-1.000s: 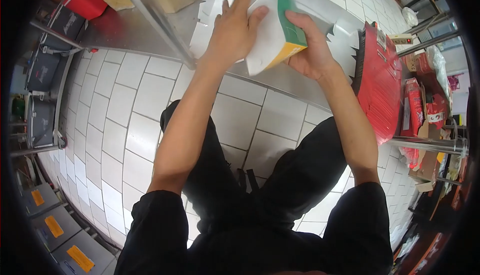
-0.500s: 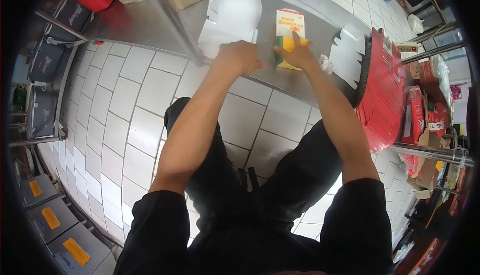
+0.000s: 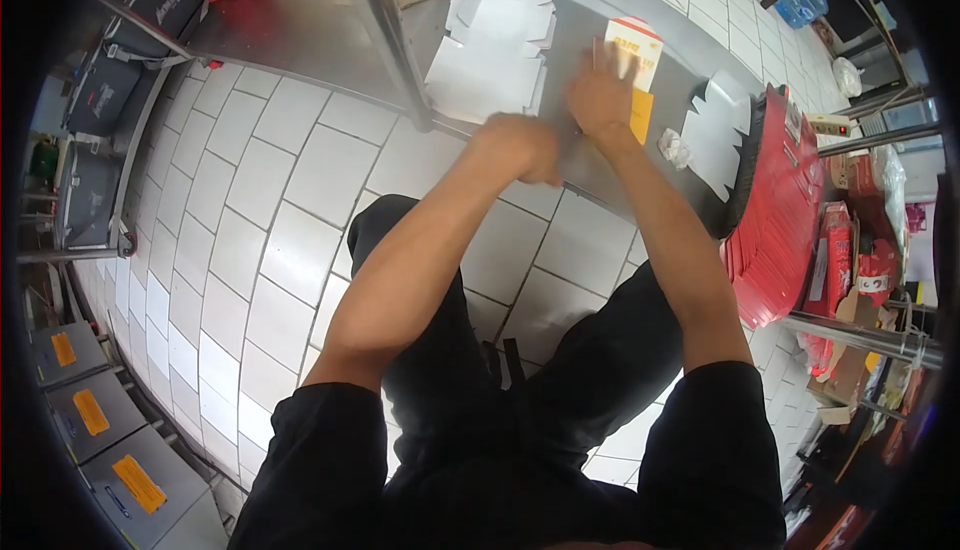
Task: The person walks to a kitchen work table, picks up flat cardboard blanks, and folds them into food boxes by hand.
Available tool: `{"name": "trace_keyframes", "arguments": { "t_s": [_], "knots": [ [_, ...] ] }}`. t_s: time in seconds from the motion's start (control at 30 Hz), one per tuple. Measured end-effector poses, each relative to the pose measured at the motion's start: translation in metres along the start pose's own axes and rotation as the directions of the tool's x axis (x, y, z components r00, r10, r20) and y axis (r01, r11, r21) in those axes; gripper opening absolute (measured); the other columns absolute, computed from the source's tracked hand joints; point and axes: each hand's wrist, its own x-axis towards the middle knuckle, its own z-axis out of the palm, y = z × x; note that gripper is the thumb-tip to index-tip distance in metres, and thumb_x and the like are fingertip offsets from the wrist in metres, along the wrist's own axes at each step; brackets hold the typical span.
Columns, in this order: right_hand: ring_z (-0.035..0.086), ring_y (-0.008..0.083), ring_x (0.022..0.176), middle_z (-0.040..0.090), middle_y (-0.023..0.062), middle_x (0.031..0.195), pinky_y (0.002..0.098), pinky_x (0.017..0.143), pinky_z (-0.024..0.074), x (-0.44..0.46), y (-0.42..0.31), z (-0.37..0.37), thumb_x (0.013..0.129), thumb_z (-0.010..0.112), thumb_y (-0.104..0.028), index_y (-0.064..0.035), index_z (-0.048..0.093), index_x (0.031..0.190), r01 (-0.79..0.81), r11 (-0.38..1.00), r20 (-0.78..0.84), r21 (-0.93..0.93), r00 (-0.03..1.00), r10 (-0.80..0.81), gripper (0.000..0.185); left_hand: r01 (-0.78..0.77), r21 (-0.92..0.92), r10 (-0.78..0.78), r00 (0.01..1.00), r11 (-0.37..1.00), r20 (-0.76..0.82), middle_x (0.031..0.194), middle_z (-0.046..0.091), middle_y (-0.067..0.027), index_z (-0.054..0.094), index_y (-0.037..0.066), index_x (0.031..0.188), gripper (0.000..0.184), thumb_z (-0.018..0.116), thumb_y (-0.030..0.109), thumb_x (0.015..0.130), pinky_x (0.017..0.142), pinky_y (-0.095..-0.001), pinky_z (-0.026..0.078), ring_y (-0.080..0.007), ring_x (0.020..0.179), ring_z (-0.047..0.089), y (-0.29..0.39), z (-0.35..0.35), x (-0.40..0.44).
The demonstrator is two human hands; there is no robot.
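My right hand (image 3: pixel 603 97) lies over the left side of a printed white and yellow carton (image 3: pixel 637 53), its fingers stretched out and somewhat blurred. Part of the carton's print and its lower left side are hidden behind that hand. Nearer the table's front edge, my left hand (image 3: pixel 520 148) is closed, its fingers curled under; anything inside it is hidden. Beyond it lies a stack of flat white cut cardboard blanks (image 3: pixel 487 80) with notched edges.
The steel table (image 3: pixel 290 30) has an upright metal post (image 3: pixel 385 40). To the right are a crumpled white paper (image 3: pixel 674 149), another white blank (image 3: pixel 718 130) and a tall red stack of thin pieces (image 3: pixel 775 215). Grey boxes (image 3: pixel 150 490) line the lower left.
My right hand has shifted from the carton's lower yellow part to its upper left side. The green edge seen before is now out of sight. The whole view has turned slightly.
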Motion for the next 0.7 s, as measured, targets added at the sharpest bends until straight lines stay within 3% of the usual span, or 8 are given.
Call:
{"name": "trace_keyframes", "arguments": {
  "t_s": [0.07, 0.1, 0.17, 0.3, 0.4, 0.5, 0.57, 0.7],
  "knots": [
    [0.026, 0.0334, 0.142, 0.032, 0.0169, 0.151, 0.0516, 0.113, 0.0262, 0.002, -0.009, -0.033, 0.090, 0.057, -0.039, -0.0093, 0.042, 0.141, 0.280, 0.899, -0.033, 0.336, 0.958, -0.286, 0.060, -0.068, 0.014, 0.068, 0.997, 0.998, 0.049, 0.103, 0.069, -0.0159, 0.071, 0.005, 0.103, 0.056, 0.061, 0.057, 0.084, 0.089, -0.0449, 0.048, -0.0332, 0.103, 0.063, 0.009, 0.005, -0.003],
    [0.026, 0.0334, 0.142, 0.032, 0.0169, 0.151, 0.0516, 0.113, 0.0262, 0.001, -0.020, -0.034, 0.090, 0.057, -0.039, -0.0093, 0.042, 0.141, 0.286, 0.897, -0.036, 0.338, 0.956, -0.291, 0.060, -0.145, 0.033, 0.141, 0.984, 0.989, 0.105, 0.098, 0.070, -0.0154, 0.074, 0.004, 0.095, 0.056, 0.062, 0.058, 0.084, 0.087, -0.0449, 0.048, -0.0334, 0.099, 0.064, 0.015, 0.009, -0.004],
    [0.036, 0.0317, 0.136, 0.034, 0.0159, 0.150, 0.0435, 0.110, 0.0336, -0.003, -0.043, -0.030, 0.088, 0.061, -0.037, -0.0074, 0.050, 0.134, 0.323, 0.531, -0.057, 0.783, 0.888, -0.457, 0.056, -0.256, 0.002, 0.247, 0.936, 0.967, 0.251, 0.100, 0.070, -0.0135, 0.073, 0.004, 0.099, 0.058, 0.061, 0.059, 0.084, 0.087, -0.0441, 0.048, -0.0328, 0.099, 0.064, 0.028, 0.012, -0.001],
    [0.041, 0.0346, 0.132, 0.036, 0.0149, 0.149, 0.0416, 0.108, 0.0374, -0.018, -0.082, -0.006, 0.088, 0.063, -0.034, -0.0062, 0.052, 0.132, 0.405, 0.511, -0.099, 0.758, 0.846, -0.524, 0.052, -0.473, -0.002, 0.460, 0.856, 0.881, 0.236, 0.099, 0.070, -0.0121, 0.073, 0.005, 0.098, 0.057, 0.060, 0.059, 0.084, 0.086, -0.0442, 0.048, -0.0330, 0.098, 0.064, 0.037, 0.020, -0.002],
    [0.052, 0.0344, 0.121, 0.052, 0.0154, 0.136, 0.0421, 0.102, 0.0423, -0.009, -0.090, 0.000, 0.089, 0.062, -0.028, -0.0052, 0.056, 0.128, 0.432, 0.586, -0.050, 0.686, 0.831, -0.554, 0.046, -0.438, -0.010, 0.431, 0.881, 0.899, 0.196, 0.096, 0.070, -0.0123, 0.074, 0.006, 0.095, 0.056, 0.059, 0.059, 0.085, 0.085, -0.0443, 0.047, -0.0322, 0.096, 0.064, 0.025, 0.024, -0.001],
    [0.064, 0.0319, 0.103, 0.066, 0.0169, 0.112, 0.0410, 0.090, 0.0498, 0.014, -0.080, 0.003, 0.089, 0.060, -0.020, -0.0083, 0.065, 0.118, 0.294, 0.435, 0.056, 0.851, 0.773, -0.632, 0.032, -0.402, -0.044, 0.403, 0.900, 0.915, 0.166, 0.092, 0.070, -0.0133, 0.073, 0.005, 0.093, 0.055, 0.058, 0.058, 0.086, 0.083, -0.0445, 0.048, -0.0318, 0.092, 0.064, 0.007, 0.019, 0.008],
    [0.066, 0.0336, 0.089, 0.070, 0.0156, 0.097, 0.0413, 0.084, 0.0511, 0.017, -0.074, 0.004, 0.086, 0.060, -0.016, -0.0094, 0.071, 0.106, 0.152, 0.307, 0.021, 0.939, 0.869, -0.495, 0.023, -0.308, -0.045, 0.311, 0.948, 0.950, 0.073, 0.089, 0.069, -0.0150, 0.073, 0.003, 0.090, 0.055, 0.059, 0.056, 0.087, 0.079, -0.0443, 0.049, -0.0322, 0.088, 0.065, -0.003, 0.017, 0.009],
    [0.065, 0.0362, 0.089, 0.069, 0.0159, 0.101, 0.0423, 0.083, 0.0507, 0.018, -0.063, 0.003, 0.085, 0.060, -0.015, -0.0078, 0.071, 0.105, 0.075, 0.262, 0.096, 0.962, 0.807, -0.583, 0.023, -0.152, -0.085, 0.156, 0.987, 0.985, 0.048, 0.087, 0.069, -0.0161, 0.072, 0.000, 0.086, 0.053, 0.061, 0.053, 0.086, 0.076, -0.0443, 0.050, -0.0325, 0.084, 0.065, -0.011, 0.008, 0.007]
  ]
}}
